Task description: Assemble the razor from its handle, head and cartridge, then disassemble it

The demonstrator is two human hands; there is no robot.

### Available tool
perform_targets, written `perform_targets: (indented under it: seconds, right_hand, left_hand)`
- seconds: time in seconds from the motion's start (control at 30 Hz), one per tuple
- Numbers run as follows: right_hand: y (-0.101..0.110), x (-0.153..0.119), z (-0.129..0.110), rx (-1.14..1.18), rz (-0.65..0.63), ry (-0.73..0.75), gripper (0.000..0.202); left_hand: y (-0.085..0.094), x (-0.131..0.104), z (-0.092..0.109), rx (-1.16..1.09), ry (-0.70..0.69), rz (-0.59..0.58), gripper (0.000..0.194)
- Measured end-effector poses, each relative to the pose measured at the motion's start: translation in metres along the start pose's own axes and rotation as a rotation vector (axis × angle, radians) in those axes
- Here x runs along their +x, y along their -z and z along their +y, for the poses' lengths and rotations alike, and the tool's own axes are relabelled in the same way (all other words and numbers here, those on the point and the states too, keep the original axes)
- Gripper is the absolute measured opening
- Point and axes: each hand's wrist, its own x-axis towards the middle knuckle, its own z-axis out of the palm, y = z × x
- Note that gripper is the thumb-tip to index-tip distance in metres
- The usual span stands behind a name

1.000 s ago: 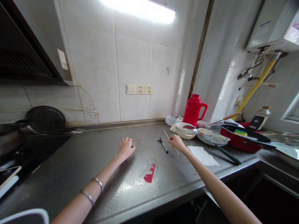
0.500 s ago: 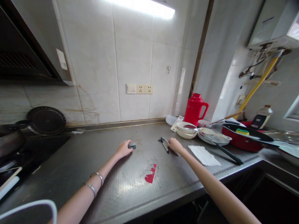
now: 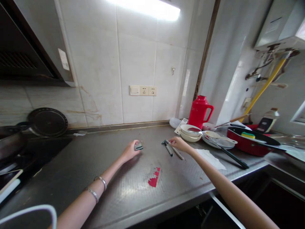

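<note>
My left hand (image 3: pixel 131 150) is closed around a small clear and dark object (image 3: pixel 138 146), held just above the steel counter (image 3: pixel 107 190); its exact kind is too small to tell. Over on the right, my right hand (image 3: pixel 179 143) has its fingers at the upper end of a slim light-handled tool (image 3: pixel 176 151); whether they grip it is unclear. Beside that tool, on its left, lies a peeler (image 3: pixel 168 148) with a dark head. Nearer the front edge, a ragged red patch (image 3: pixel 154 178) marks the counter, with dark specks around it.
White bowls (image 3: pixel 190 138), a red thermos (image 3: pixel 199 111) and a white cloth (image 3: pixel 211 159) are on the right. Behind the cloth are a dark-handled utensil (image 3: pixel 234 159) and a red pan (image 3: pixel 243 144) with a sponge. A stove with a pot (image 3: pixel 10 140) is at the far left.
My left hand has moved slightly right with the small object. My right hand has shifted up toward the slim tool's upper end, and more of the tool shows.
</note>
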Motion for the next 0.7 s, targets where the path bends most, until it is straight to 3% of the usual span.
perform_targets:
  seconds: [0.17, 0.33, 0.53, 0.7]
  right_hand:
    - [0.002, -0.007, -0.035, 0.126, -0.072, 0.196, 0.037]
    - [0.006, -0.019, -0.065, 0.19, -0.159, 0.295, 0.06]
    - [0.007, -0.026, -0.074, 0.132, -0.174, 0.356, 0.055]
    - [0.005, -0.02, -0.065, 0.122, -0.185, 0.389, 0.053]
  left_hand:
    - [0.0, -0.005, 0.049, -0.095, -0.149, -0.112, 0.058]
    - [0.0, -0.013, 0.084, -0.143, -0.177, -0.202, 0.065]
    - [0.0, -0.019, 0.095, -0.149, -0.198, -0.234, 0.065]
    - [-0.002, -0.02, 0.092, -0.148, -0.196, -0.211, 0.066]
